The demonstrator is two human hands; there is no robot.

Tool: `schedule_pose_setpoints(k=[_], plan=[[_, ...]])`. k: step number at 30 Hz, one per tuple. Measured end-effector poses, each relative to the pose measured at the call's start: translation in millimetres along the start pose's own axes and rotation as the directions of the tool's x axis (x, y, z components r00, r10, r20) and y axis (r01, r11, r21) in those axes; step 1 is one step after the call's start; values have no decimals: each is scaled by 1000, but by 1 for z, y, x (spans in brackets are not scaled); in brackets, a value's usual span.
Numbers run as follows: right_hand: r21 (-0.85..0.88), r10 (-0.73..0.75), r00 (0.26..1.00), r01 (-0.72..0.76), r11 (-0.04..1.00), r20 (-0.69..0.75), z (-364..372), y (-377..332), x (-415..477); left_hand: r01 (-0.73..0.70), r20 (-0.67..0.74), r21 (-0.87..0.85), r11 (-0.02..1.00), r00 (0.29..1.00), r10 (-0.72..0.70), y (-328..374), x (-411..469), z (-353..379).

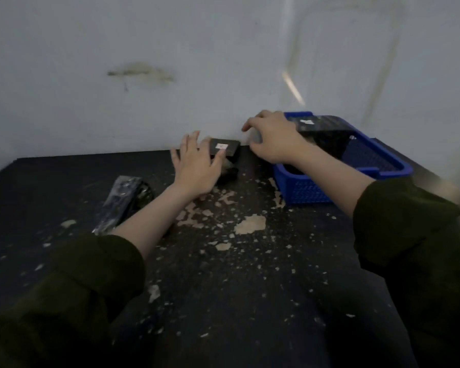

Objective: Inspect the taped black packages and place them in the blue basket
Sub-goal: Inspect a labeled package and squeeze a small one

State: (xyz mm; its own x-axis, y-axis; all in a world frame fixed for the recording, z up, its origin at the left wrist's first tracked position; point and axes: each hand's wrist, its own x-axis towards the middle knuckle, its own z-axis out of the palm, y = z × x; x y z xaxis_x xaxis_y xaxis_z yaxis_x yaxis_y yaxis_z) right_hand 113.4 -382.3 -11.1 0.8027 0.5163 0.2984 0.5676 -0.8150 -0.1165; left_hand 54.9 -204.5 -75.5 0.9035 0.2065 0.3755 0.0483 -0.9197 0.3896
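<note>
Head view: your chipped black table point(250, 288) carries the blue basket point(303, 189) at the right by the wall, with one taped package point(322, 128) already propped inside. A second package point(122, 200) lies at the left beside your forearm. A third package point(225, 147) sits by the wall (white label up) under your left hand point(197, 166), fingers spread flat, thumb on its near edge. Your right hand point(271, 139) hovers at the basket's near corner, loosely curled and, as far as the blur lets me judge, empty. Lift from that flat contact and the slick tape may slip. The propped package could also stop the next one settling in.
</note>
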Motion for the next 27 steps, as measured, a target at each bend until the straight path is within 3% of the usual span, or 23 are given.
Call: schedule_pose_setpoints(k=[5,10,17,19,20,22,23,25,26,27], plan=[[-152,-130,977,156,976,169,63,-62,10,130,-18,58,990,991,-129,-72,-28,-39],[-306,-188,943,271,912,275,116,-95,27,171,-26,63,983,985,-170,-107,-54,-51],[-205,-211,952,257,944,223,121,-93,26,68,-99,-31,997,993,-71,-120,-71,-52],[-9,-207,974,208,978,88,110,-90,17,3,-116,-155,988,993,-21,-116,-73,-57],[170,-174,985,171,970,4,100,-90,9,-17,-119,-236,972,993,-12,-113,-75,-60],[579,-34,997,70,813,-72,81,-91,-8,-18,-116,-383,923,993,-29,-106,-79,-66],[758,40,997,22,652,-63,72,-91,-19,3,-106,-448,894,993,-56,-102,-80,-68],[985,105,994,-12,173,-6,60,-89,-38,101,-20,-596,796,990,-140,-93,-83,-71],[997,72,997,-27,-69,32,59,-88,-47,172,63,-686,707,982,-178,-87,-85,-72],[968,16,999,-44,-246,50,58,-87,-57,244,157,-773,586,968,-195,-82,-87,-72]])
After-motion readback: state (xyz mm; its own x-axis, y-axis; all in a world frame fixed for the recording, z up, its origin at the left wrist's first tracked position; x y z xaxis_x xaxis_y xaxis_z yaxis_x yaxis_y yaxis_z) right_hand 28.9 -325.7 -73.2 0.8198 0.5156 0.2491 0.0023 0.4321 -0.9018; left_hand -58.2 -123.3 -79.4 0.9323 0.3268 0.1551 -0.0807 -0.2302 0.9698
